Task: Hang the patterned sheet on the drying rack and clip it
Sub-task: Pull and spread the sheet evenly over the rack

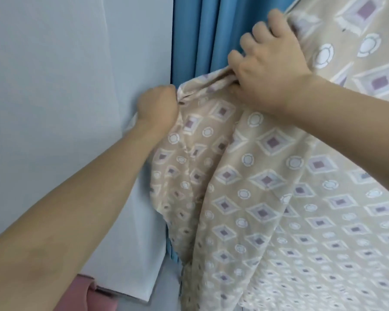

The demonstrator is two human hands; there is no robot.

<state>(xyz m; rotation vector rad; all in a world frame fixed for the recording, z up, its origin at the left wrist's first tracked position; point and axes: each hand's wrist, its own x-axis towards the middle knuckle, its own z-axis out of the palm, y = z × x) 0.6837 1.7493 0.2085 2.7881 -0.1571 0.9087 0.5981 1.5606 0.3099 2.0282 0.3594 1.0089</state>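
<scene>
Blue curtain point(198, 39) and pale wall point(72, 63) back the patterned sheet point(267, 187), both hands point(158, 106) point(270, 70) gripping its bunched edge.

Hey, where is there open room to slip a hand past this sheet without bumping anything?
Open room lies left of the left hand, in front of the pale wall. Crowded: the bunched sheet edge that both hands grip, the right hand against the blue curtain.

both arms raised, left grip point(158, 106) fisted (right grip point(270, 63) curled).
</scene>
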